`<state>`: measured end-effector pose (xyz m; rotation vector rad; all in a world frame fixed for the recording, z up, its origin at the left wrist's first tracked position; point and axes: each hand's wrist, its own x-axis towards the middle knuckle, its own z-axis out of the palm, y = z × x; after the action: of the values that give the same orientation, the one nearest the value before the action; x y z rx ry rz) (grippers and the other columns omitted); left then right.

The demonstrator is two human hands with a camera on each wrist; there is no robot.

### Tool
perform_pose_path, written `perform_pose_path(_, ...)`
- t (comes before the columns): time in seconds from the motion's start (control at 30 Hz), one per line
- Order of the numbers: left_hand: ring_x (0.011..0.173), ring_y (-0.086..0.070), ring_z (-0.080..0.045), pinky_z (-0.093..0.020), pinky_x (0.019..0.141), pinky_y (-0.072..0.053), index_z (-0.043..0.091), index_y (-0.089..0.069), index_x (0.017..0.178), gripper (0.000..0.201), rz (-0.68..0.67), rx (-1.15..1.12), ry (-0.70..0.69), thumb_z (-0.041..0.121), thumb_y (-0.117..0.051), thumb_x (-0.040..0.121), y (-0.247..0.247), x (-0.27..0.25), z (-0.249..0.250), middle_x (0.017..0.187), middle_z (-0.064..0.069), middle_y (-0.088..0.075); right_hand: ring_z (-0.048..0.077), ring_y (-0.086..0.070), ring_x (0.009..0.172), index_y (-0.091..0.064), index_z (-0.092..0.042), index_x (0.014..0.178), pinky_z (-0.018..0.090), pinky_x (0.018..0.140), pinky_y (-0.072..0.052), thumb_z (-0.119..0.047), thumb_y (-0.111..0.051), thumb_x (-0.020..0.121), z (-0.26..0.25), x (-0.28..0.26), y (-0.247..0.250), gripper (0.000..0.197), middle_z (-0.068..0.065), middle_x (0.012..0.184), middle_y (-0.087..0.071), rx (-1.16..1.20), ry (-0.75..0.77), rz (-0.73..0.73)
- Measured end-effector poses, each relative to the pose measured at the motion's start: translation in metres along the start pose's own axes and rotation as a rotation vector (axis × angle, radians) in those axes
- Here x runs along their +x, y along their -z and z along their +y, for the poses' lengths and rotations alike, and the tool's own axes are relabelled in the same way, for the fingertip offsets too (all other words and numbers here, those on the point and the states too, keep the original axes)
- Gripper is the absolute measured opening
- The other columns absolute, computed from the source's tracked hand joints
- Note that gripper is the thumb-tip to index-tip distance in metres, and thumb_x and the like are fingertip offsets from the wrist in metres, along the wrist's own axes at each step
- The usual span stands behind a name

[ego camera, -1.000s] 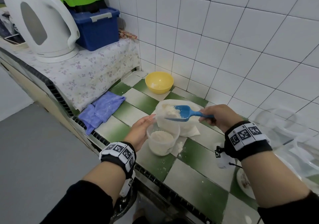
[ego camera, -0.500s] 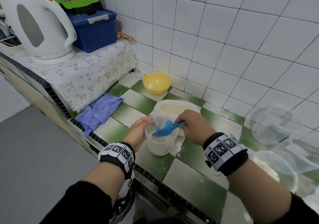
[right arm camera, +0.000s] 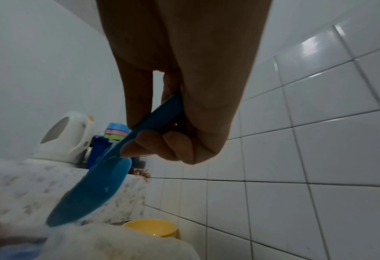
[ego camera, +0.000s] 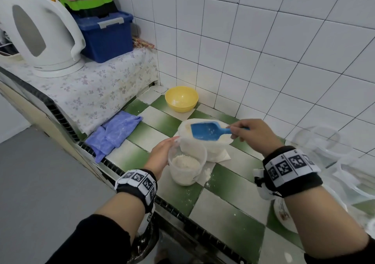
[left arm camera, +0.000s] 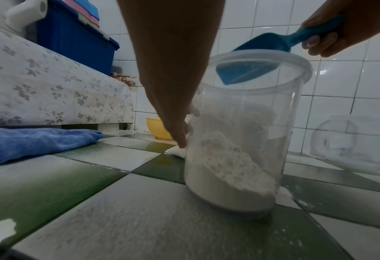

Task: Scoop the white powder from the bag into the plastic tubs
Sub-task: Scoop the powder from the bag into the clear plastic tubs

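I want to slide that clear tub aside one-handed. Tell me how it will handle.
The clear tub is tall and narrow, so a push near the rim could tip it; the left hand steadies its side. The powder sits low, which probably helps stability. Spilled flour on the tiled counter may let it slide easily.

Clear round plastic tub stood upright on green-white tiles, part-filled with white powder; open white powder bag touching behind; blue plastic scoop held above bag mouth.

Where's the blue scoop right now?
In the head view, the blue scoop is center-right, held by the right hand over the open bag, behind the tub.
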<state>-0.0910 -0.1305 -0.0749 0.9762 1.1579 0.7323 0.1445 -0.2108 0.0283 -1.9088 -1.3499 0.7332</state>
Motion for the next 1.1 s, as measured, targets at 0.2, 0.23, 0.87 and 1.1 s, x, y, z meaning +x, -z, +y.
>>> perform_pose_path(0.2,0.112,-0.062,-0.014,-0.032,0.09,-0.051,0.031,-0.068,0.111,0.026,0.013,0.076,-0.042,0.031,-0.045,0.098,-0.007,0.001,0.002,0.119,0.003,-0.069,0.017,-0.052,0.079,-0.069,-0.007,0.101,0.025,0.067,-0.04,-0.011,-0.049,0.092,0.017,0.021,-0.005,0.022,0.006,0.09,-0.062,-0.402,0.029,0.151)
perform_pose_path(0.23,0.11,-0.062,-0.013,-0.028,0.083,-0.051,0.03,-0.067,0.112,0.029,0.018,0.079,-0.042,0.027,-0.04,0.102,-0.008,0.002,0.002,0.117,0.002,-0.069,0.023,-0.054,0.086,-0.068,-0.006,0.103,0.029,0.074,-0.043,-0.01,-0.047,0.092,0.021,0.026,-0.01,0.024,0.011,0.096,-0.062,-0.492,0.052,0.145)
perform_pose_path(0.87,0.118,-0.058,-0.016,-0.019,0.086,-0.046,0.037,-0.052,0.131,0.037,-0.024,0.193,-0.069,0.021,-0.031,0.105,-0.004,0.014,-0.001,0.129,-0.002,-0.063,0.023,-0.053,0.101,-0.059,-0.009,0.112,0.031,0.09,-0.044,-0.011,-0.045,0.092,0.042,0.062,-0.067,0.024,0.008,0.112,-0.06,-0.755,0.069,-0.081)
perform_pose_path(1.1,0.125,-0.053,-0.018,-0.043,0.112,-0.038,0.053,-0.054,0.118,0.035,-0.04,0.24,-0.1,0.037,-0.032,0.096,-0.001,0.017,-0.007,0.133,0.001,-0.061,0.033,-0.058,0.1,-0.063,-0.001,0.105,0.034,0.082,-0.044,-0.014,-0.043,0.095,0.027,0.065,-0.07,0.026,0.018,0.106,-0.062,-0.59,-0.087,-0.095)
